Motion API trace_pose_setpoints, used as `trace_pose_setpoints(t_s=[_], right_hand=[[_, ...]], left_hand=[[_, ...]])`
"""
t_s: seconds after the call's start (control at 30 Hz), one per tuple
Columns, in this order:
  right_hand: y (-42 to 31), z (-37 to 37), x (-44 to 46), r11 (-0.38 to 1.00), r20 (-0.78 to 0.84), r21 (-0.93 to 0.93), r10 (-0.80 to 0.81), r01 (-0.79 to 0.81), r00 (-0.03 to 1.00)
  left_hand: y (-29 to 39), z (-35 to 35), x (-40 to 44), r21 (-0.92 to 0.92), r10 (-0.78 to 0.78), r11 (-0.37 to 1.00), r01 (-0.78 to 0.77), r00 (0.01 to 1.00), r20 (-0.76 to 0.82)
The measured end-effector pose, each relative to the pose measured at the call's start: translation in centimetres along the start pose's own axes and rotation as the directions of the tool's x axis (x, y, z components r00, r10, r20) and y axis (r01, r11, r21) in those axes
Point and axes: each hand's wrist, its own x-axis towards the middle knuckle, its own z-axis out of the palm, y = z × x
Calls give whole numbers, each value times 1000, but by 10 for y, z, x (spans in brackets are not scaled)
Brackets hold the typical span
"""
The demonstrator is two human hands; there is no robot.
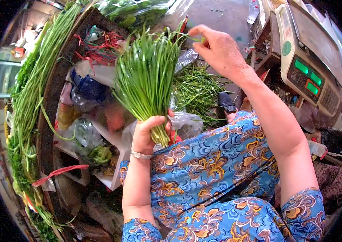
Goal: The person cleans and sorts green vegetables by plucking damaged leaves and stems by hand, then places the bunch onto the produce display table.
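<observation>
A thick bunch of green Chinese chives (148, 76) fans upward from my left hand (148, 131), whose fingers are wrapped around the pale stem ends. To the upper right of the bunch is my right hand (219, 50), its fingers curled and slightly blurred. A thin green chive blade (185, 35) stretches from the bunch's tip to these fingers, which pinch it. Below the right hand, a loose heap of chive scraps (197, 90) lies on the floor, beside a dark shoe (227, 102).
Long beans (44, 78) and leafy greens lie along the stall edge at left. Red ties (102, 46) and plastic bags (84, 133) fill the space beside it. A weighing scale (310, 76) with a lit green display stands at right. Bagged greens (134, 12) sit at the top.
</observation>
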Motion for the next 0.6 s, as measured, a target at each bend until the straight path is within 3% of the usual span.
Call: trace_pose_setpoints(t_s=[0.07, 0.13, 0.27, 0.37, 0.4, 0.47, 0.6], right_hand=[[9, 7, -3, 999, 60, -42, -20, 22, 998], [11, 9, -3, 994, 124, -101, -27, 40, 992], [14, 6, -1, 991, 129, -31, -123, 128, 984], [3, 5, -2, 995, 205, 90, -48, 30, 978], [1, 8, -3, 977, 243, 210, -26, -26, 970], [-3, 15, -4, 909, 289, 394, 23, -140, 957], [-7, 32, -7, 790, 436, 532, 52, -304, 899]], left_hand=[[0, -8, 3, 25, 33, 999, -33, 999, 13], [2, -19, 5, -102, -71, 990, 93, 978, 197], [-3, -19, 7, -148, 23, 989, 5, 982, 188], [-8, -27, 9, -168, 1, 985, 27, 986, 165], [-7, -24, 7, -166, -1, 986, 29, 986, 166], [-3, -14, 3, -135, 46, 990, -32, 994, 100], [-3, -10, 3, -30, 47, 999, -45, 996, 70]])
